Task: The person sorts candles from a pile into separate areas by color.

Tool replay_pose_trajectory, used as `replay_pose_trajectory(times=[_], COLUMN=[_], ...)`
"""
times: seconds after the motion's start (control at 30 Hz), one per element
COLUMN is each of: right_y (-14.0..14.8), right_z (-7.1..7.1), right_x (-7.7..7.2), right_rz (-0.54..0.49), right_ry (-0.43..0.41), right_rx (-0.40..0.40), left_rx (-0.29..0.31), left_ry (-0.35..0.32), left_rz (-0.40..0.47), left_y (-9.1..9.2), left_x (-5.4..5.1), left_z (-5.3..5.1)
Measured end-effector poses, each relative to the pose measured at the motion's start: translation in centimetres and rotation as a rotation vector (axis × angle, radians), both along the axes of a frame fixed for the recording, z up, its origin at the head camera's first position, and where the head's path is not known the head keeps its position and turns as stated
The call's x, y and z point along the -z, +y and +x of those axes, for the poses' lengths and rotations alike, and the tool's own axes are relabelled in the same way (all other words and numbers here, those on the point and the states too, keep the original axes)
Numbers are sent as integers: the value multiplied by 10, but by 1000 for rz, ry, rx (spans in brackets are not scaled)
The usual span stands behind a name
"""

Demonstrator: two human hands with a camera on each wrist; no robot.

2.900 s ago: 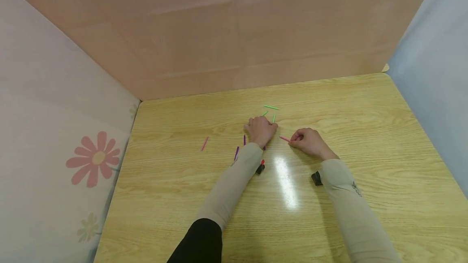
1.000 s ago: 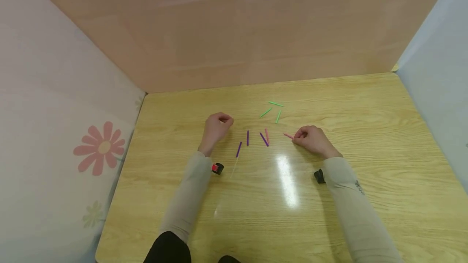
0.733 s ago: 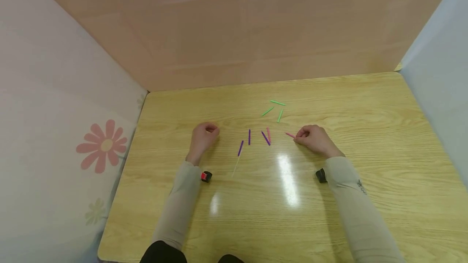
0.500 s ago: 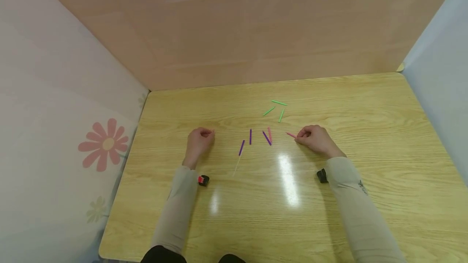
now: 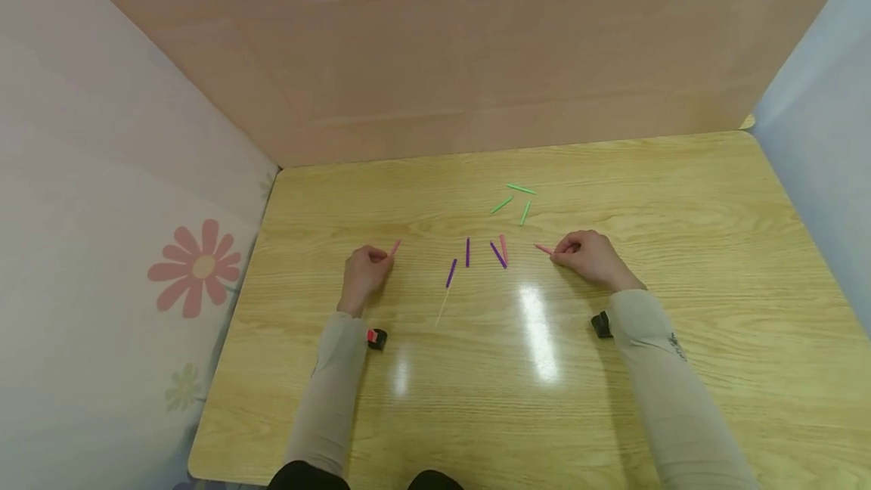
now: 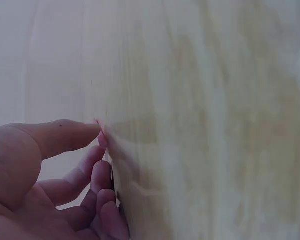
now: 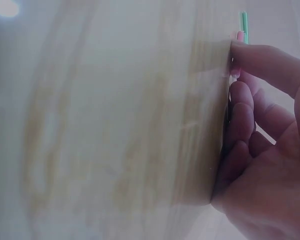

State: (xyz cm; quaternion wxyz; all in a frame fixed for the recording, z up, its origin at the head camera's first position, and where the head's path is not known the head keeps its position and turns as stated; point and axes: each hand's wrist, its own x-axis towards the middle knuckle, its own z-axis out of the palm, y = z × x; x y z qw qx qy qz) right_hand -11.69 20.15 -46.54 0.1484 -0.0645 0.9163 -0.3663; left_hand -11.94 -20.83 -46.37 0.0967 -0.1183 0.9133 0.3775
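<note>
At the left of the table, my left hand [image 5: 365, 278] pinches a short pink stick [image 5: 395, 247] between thumb and forefinger. Over on the right, my right hand [image 5: 590, 257] holds another pink stick [image 5: 543, 249] by one end, its tip pointing left. A third pink stick [image 5: 503, 246] lies between the hands, close against or touching a purple stick [image 5: 498, 255]. Two more purple sticks lie to its left, one upright in view [image 5: 467, 252] and one slanted [image 5: 451, 273]. In both wrist views the fingers stay down at the tabletop and mostly cover the held sticks.
Three green sticks [image 5: 521, 189] lie farther back in a loose triangle. A thin pale line [image 5: 442, 307] runs below the slanted purple stick; what it is I cannot tell. A tan backdrop [image 5: 435, 59] rises behind the wooden table [image 5: 476, 414], with fabric walls at both sides.
My left hand has moved left from beside the green sticks and now pinches the pink stick that lay there. The middle pink stick has come into view. My right hand keeps its hold.
</note>
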Motion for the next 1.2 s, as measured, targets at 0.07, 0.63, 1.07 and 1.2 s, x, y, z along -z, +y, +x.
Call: replay_pose_trajectory(times=[0.07,0.63,1.07,1.2], right_y=[0,0,0,-1], right_z=[0,1,1,3], right_x=[0,-2,-1,-2], right_rz=[-4,8,35,29], right_ry=[2,-22,10,15], right_rx=[1,6,-2,1], left_rx=[3,32,23,17], left_ry=[-24,-124,-175,-181], left_rz=[-6,-95,-65,-53], left_y=[0,1,1,-1], left_x=[0,-2,-4,-3], left_z=[-1,-9,-13,-13])
